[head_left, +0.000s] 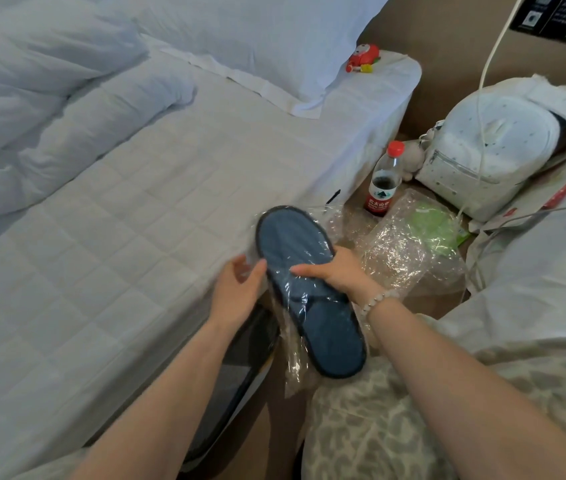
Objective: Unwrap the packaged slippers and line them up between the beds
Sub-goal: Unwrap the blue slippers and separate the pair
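Loosely inside clear plastic wrapper (293, 363), blue slippers (297, 244).

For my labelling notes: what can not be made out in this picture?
Head view only.
Dark blue fabric slipper: hides whether a second lies beneath.
Left hand: grip on clear plastic wrapper unclear, film too transparent.
Right hand: fingers hidden behind slipper.
Black wall sign: cut by top-right edge, text too small.
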### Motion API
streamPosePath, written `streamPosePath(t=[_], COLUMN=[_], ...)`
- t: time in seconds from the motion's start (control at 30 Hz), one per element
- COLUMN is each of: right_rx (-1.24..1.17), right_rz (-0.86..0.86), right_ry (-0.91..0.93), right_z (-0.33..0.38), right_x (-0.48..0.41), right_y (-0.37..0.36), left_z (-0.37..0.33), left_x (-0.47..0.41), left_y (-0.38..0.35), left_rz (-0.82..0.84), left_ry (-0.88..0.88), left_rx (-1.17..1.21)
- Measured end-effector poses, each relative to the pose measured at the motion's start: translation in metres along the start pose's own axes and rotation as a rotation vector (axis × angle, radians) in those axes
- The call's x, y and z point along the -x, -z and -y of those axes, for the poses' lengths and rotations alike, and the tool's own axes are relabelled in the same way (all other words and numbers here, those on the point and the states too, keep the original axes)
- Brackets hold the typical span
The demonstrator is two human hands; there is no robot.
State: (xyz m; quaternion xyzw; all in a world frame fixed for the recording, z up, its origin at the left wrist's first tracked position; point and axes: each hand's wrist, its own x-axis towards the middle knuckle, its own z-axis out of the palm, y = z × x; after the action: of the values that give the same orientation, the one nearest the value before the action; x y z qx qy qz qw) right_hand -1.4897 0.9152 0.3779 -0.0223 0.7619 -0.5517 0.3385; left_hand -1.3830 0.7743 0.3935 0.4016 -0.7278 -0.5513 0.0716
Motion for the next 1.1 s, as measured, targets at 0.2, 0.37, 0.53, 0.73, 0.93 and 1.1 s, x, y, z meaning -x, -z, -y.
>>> streamPosePath(t=[0.2,0.37,0.53,0.73,0.93,1.1], right_rx=[0.234,0.431,0.682,-0.41,-0.659,-0.519], right_rz=[0.208,0.176,-0.207,-0.202,0.212,0.112], right_ry=[0.124,0.172,0.264,-0.251,-0.286,-0.236], right_z=[0.011,0.012,0.003,0.01,0.021,0.022], right_x=[-0.005,-0.009,-0.018,-0.015,-0.005,-0.012], right_y=[-0.016,-0.007,0.004,0.027,0.04,0.032], left_z=[-0.033,-0.021,-0.02,-0.026,-0.002,-0.003], left_x=[-0.024,-0.016,0.003,0.014,0.016,0.008], left_y=[0.026,0.021,0.006,-0.001,0.002,0.005], left_rz=[-0.081,-0.025,0.154,0.017,-0.014,-0.045], left_ry=[-0.11,-0.106,-0.225,-0.693,-0.982,-0.926], left_rx=[0.058,0.138,-0.142,-0.417,-0.631,-0.812])
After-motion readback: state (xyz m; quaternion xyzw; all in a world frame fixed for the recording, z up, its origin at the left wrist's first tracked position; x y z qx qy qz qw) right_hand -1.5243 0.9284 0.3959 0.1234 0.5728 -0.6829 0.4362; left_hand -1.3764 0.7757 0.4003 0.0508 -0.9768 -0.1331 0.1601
